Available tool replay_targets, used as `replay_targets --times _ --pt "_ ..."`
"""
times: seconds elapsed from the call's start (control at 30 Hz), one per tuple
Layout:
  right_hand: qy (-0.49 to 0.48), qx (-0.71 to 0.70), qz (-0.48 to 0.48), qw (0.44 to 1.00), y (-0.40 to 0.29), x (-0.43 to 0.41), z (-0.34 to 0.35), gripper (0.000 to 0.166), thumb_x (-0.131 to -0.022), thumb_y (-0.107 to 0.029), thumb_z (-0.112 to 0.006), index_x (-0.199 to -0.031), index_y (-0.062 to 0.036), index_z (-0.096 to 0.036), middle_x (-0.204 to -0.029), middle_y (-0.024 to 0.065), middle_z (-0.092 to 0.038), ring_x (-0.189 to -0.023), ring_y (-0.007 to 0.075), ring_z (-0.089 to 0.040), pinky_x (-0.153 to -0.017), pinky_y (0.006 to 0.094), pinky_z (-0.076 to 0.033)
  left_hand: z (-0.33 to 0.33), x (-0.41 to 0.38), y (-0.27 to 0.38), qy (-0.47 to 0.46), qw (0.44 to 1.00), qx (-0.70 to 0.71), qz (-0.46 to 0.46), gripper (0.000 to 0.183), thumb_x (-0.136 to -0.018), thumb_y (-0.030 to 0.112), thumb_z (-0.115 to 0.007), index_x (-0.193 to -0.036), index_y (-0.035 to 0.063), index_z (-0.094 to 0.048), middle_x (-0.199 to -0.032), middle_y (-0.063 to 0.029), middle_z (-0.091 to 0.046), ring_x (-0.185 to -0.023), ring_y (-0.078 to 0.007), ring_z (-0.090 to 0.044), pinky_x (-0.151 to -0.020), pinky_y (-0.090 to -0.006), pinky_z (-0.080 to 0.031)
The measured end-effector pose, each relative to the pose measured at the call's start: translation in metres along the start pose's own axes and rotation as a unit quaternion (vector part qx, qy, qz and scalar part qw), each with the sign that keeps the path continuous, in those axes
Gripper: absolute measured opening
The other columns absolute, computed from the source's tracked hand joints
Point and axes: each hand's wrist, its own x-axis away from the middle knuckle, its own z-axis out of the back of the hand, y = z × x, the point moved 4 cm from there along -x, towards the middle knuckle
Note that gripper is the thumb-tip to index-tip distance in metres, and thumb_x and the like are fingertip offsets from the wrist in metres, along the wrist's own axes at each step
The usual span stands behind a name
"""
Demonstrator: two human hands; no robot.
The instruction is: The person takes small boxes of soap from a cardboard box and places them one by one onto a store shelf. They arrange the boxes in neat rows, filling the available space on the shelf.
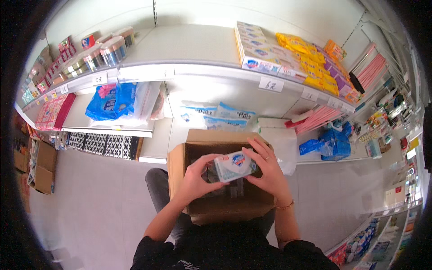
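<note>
Between my left hand (198,177) and my right hand (269,170) is a small white soap box (234,165) with a blue shield emblem. My left fingers and thumb grip its left end. The right hand, with a ring on one finger, holds the other end. The soap box is slightly tilted, above the mouth of an open cardboard carton (177,168). That carton sits between my knees with its flaps folded out. Inside it are a few dim packages that I cannot make out clearly.
Ahead, a white shelf (189,47) carries soap boxes (258,54), yellow packs (308,62) and clear jars (113,50). Blue-white bags (226,118) and a blue package (113,101) lie lower. Another cardboard box (44,165) stands on the floor at left.
</note>
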Motion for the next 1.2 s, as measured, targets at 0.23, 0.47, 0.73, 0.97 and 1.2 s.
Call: replay_targets --times 0.23,0.47,0.73,0.97,1.2 --pt "-0.077 0.018 0.1 0.992 -0.006 -0.051 0.013 0.079 -0.064 -0.007 -0.086 -0.138 -0.0107 -0.058 -0.14 0.0109 -0.058 -0.129 0.033 -0.053 -0.115 0.0439 -0.037 0.012 0.006 -0.011 0.063 0.997 0.001 -0.047 0.078 -0.075 0.006 -0.083 -0.146 0.0096 -0.049 -0.127 -0.0121 -0.066 -0.105 -0.0233 -0.067 -0.087 -0.0342 -0.055" --pt "0.096 -0.02 0.101 0.99 -0.009 -0.161 0.087 0.076 -0.07 -0.024 -0.09 -0.138 -0.0095 -0.059 -0.135 0.0131 -0.064 -0.129 0.0294 -0.056 -0.109 0.0398 -0.044 0.018 0.011 -0.043 0.094 0.991 -0.048 -0.087 0.046 -0.089 0.001 -0.069 -0.133 0.0052 -0.055 -0.097 -0.0074 -0.073 -0.088 -0.0238 -0.071 -0.081 -0.0361 -0.056" --pt "0.034 0.016 0.085 0.996 0.02 -0.267 0.095 0.082 -0.071 -0.04 -0.088 -0.14 -0.0073 -0.059 -0.135 0.0194 -0.064 -0.125 0.0331 -0.06 -0.105 0.038 -0.047 0.004 0.015 -0.041 0.027 0.967 -0.229 -0.112 0.027 -0.089 0.015 -0.072 -0.115 0.0082 -0.065 -0.085 -0.0086 -0.072 -0.074 -0.0284 -0.069 -0.073 -0.041 -0.054" --pt "-0.09 0.022 0.033 0.995 0.038 -0.276 0.074 0.075 -0.08 -0.047 -0.081 -0.14 -0.0071 -0.06 -0.137 0.0193 -0.063 -0.127 0.0341 -0.058 -0.106 0.0382 -0.045 0.005 0.017 -0.039 0.007 0.963 -0.25 -0.096 0.022 -0.091 0.017 -0.069 -0.11 0.0081 -0.066 -0.087 -0.0092 -0.073 -0.077 -0.0309 -0.07 -0.076 -0.043 -0.054" --pt "-0.115 0.063 0.044 0.99 0.042 -0.282 0.079 0.073 -0.083 -0.052 -0.077 -0.139 -0.0091 -0.06 -0.141 0.0174 -0.06 -0.125 0.0341 -0.06 -0.103 0.0399 -0.048 0.006 0.016 -0.046 -0.003 0.963 -0.255 -0.084 0.019 -0.092 0.018 -0.067 -0.107 0.0078 -0.065 -0.089 -0.0112 -0.072 -0.082 -0.0323 -0.069 -0.077 -0.0439 -0.054"
